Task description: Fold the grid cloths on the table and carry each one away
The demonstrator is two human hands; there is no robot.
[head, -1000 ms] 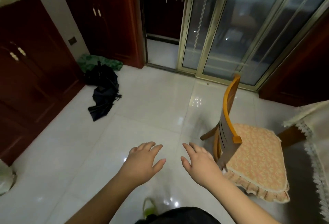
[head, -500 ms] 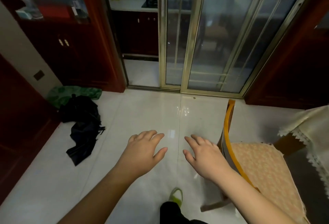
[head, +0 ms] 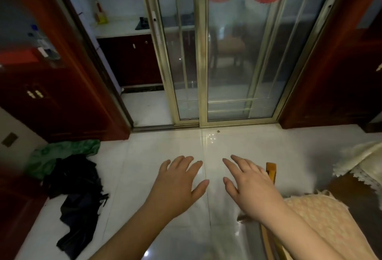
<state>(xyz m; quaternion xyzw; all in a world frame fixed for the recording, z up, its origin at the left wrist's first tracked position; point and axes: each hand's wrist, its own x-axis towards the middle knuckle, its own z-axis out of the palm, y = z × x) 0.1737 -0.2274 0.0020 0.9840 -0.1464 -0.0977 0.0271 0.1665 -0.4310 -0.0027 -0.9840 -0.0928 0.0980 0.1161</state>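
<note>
No grid cloth shows in the head view. My left hand [head: 177,185] and my right hand [head: 248,187] are stretched out side by side, palms down, over the white tiled floor. Their fingers are spread and straight, and both hands hold nothing. A table corner under a cream lace-edged cover [head: 359,160] juts in at the right edge.
A wooden chair [head: 270,171] with a beige cushion [head: 322,222] stands at my lower right, under my right forearm. A black umbrella [head: 76,195] and a green cloth [head: 62,152] lie on the floor at the left. Glass sliding doors [head: 217,63] stand ahead between dark red cabinets.
The view has swung right and upward and moved toward the sliding doors. The chair has slid lower and to the right in the frame. Both hands stay open and empty.
</note>
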